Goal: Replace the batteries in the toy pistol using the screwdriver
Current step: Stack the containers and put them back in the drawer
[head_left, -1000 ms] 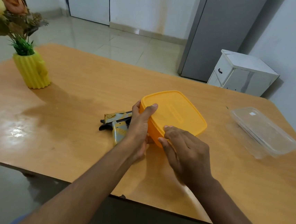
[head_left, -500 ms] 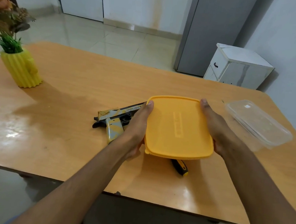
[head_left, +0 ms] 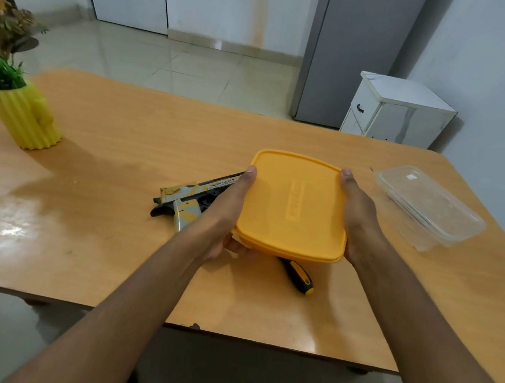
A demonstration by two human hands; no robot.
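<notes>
The left hand (head_left: 227,216) and right hand (head_left: 358,217) grip the lidded yellow box (head_left: 293,207) between them. Fingers curl around its sides. It hides part of the toy pistol (head_left: 187,199) and screwdriver (head_left: 298,276).

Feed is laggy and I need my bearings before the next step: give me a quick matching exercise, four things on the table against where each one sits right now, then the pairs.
Things:
1. orange box
2. toy pistol
3. screwdriver
4. clear tub

Places:
A. only its yellow-and-black handle shows, under the near edge of the box
B. held from both sides, left hand and right hand
C. on the table at the far right, untouched
D. lying flat, partly behind the left hand

Pairs: 1-B, 2-D, 3-A, 4-C
</notes>
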